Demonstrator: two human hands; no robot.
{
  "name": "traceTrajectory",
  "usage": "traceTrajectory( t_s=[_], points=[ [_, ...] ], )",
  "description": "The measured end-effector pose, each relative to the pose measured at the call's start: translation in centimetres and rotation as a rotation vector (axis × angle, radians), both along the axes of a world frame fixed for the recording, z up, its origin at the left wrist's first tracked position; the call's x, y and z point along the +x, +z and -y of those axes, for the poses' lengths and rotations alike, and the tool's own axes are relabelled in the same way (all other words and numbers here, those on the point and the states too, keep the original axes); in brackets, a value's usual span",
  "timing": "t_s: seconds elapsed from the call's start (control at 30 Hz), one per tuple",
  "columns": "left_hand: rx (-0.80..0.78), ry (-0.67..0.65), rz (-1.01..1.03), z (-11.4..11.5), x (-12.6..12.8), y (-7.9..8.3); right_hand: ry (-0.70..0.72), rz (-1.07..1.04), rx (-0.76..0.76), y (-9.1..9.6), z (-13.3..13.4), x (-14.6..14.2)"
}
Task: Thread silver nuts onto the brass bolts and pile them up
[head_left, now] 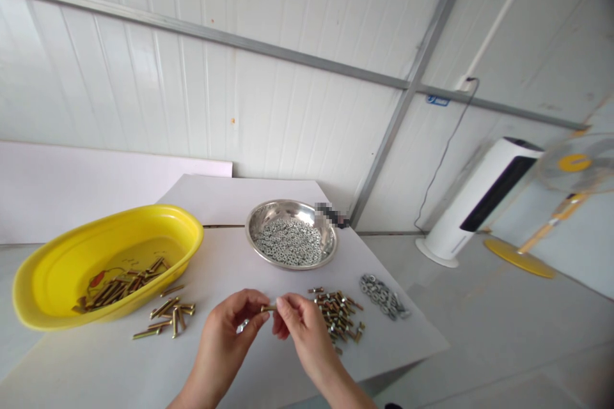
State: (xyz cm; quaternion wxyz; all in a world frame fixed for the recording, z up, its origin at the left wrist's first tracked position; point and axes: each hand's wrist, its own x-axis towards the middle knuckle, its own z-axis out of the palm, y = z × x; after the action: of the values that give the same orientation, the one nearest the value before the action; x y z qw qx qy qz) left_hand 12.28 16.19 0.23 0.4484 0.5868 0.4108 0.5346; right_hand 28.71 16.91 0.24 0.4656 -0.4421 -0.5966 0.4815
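Observation:
My left hand [223,332] and my right hand [302,332] meet above the white table [225,275], their fingertips pinching a short brass bolt [268,308] between them. A small silver nut or washer [242,326] shows under my left fingers; whether it is held or lying on the table, I cannot tell. Close to my right hand lies a heap of brass bolts fitted with nuts [338,313]. Loose brass bolts [170,316] lie left of my hands. Beyond them, a yellow plastic basin [187,230] holds more bolts. A steel bowl [292,208] is full of silver nuts.
A small pile of silver washers or nuts [382,297] lies at the table's right side. Beyond the table's right edge stand a white tower fan [480,204] and a yellow-based pedestal fan [520,255]. A pale board [96,192] leans at the left against the white panel wall [240,77].

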Motion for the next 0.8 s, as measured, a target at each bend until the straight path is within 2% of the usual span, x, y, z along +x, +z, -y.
traceTrajectory(
  t_s=[0.1,0.27,0.37,0.47,0.57,0.63,0.73,0.8],
  points=[
    [-0.134,-0.106,0.070,0.1,0.2,0.1,0.003,0.000,0.007,-0.1,0.0,-0.1],
    [-0.430,-0.204,0.150,0.6,0.8,-0.1,-0.026,0.006,0.028,-0.1,-0.1,0.0],
    [-0.508,-0.224,0.207,0.8,1.2,-0.3,-0.041,0.081,0.074,0.2,0.1,0.1],
    [-0.514,-0.224,0.203,0.7,1.4,-0.4,-0.056,0.218,0.190,0.6,0.4,0.2],
    [-0.427,-0.196,0.068,0.4,1.1,-0.3,-0.074,0.281,0.261,0.8,0.7,0.1],
    [-0.244,-0.138,-0.140,0.5,0.7,-0.1,-0.083,0.271,0.235,0.6,0.8,0.0],
    [0.057,-0.069,-0.507,0.8,0.1,0.4,-0.034,0.135,0.031,-0.1,0.7,-0.5],
    [0.120,-0.069,-0.628,1.1,-0.1,0.6,0.061,0.000,-0.177,-0.5,0.6,-0.8]
  ],
)
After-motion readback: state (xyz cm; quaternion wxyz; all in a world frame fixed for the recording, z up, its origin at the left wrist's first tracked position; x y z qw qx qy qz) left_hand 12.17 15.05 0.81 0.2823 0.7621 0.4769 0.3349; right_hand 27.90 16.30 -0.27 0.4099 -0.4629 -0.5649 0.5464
